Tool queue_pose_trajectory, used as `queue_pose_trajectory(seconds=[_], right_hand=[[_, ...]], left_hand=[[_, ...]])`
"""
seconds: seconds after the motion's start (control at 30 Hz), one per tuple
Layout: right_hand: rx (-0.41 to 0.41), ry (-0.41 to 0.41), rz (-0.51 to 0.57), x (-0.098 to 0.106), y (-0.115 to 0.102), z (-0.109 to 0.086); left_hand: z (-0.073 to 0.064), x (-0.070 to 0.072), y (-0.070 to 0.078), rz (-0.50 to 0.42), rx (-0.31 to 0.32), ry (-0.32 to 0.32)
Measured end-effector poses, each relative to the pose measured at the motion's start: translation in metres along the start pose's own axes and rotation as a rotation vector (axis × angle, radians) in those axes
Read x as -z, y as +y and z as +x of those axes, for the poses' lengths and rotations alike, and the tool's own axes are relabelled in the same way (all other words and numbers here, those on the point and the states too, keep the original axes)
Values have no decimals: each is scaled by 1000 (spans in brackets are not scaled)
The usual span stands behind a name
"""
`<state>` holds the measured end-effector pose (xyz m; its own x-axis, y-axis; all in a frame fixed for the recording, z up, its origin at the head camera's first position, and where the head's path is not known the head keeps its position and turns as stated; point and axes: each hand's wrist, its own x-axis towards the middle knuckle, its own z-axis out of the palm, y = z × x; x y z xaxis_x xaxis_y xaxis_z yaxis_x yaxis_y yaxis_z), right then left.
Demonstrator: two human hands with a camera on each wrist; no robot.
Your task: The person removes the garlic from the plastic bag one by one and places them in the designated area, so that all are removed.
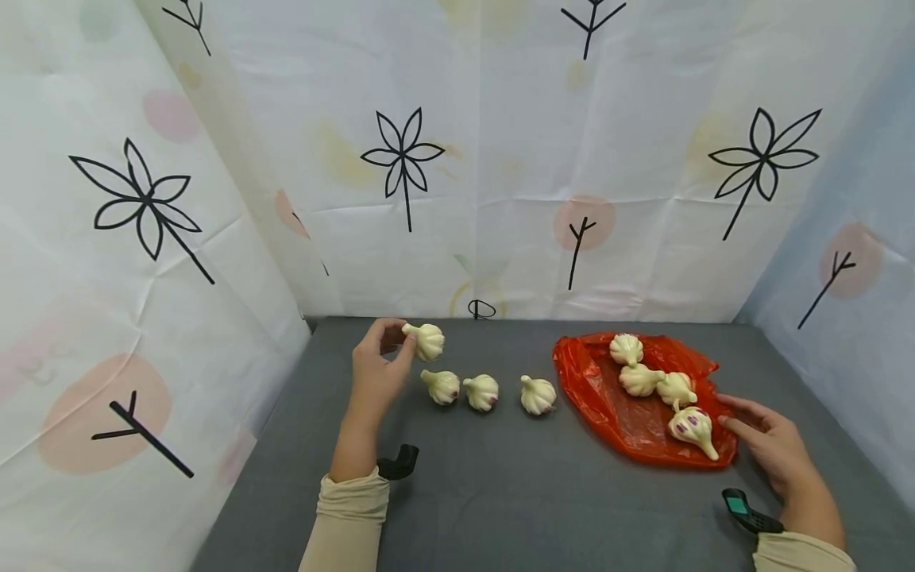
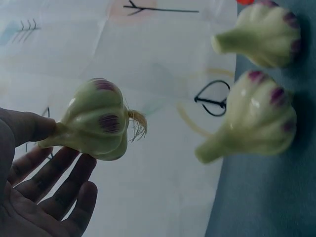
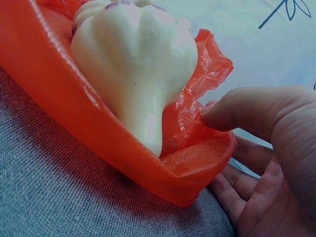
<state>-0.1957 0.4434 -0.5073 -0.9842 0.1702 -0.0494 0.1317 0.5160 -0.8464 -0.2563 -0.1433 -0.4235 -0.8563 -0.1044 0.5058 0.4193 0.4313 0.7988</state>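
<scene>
My left hand (image 1: 379,369) pinches a garlic bulb (image 1: 430,342) by its stem, thumb against fingers, above the far left of the table. In the left wrist view this bulb (image 2: 98,121) shows purple streaks and a tuft of dry roots. Below and to its right, three more bulbs lie in a loose row: a left one (image 1: 443,387), a middle one (image 1: 482,392) and a right one (image 1: 538,395). My right hand (image 1: 775,445) pinches the right edge of a red plastic bag (image 1: 593,397). Several garlic bulbs rest on the bag; the nearest (image 3: 133,59) points its stem towards its rim.
A dark grey cloth (image 1: 500,492) covers the table. Patterned white fabric walls (image 1: 500,159) stand at the back and on both sides. A black band device (image 1: 399,462) sits at the left wrist, and another (image 1: 750,512) at the right.
</scene>
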Motion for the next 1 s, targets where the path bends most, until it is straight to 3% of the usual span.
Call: queue_pose_trajectory(seconds=[0.47, 0.8, 1.0], right_hand=[[-5, 7, 12, 0, 2, -1], [-18, -10, 7, 0, 2, 1], [-17, -22, 2, 1, 1, 2]], left_hand=[[1, 25, -34, 38, 168, 29], [-3, 33, -55, 77, 302, -34], [-7, 32, -65, 106, 336, -85]])
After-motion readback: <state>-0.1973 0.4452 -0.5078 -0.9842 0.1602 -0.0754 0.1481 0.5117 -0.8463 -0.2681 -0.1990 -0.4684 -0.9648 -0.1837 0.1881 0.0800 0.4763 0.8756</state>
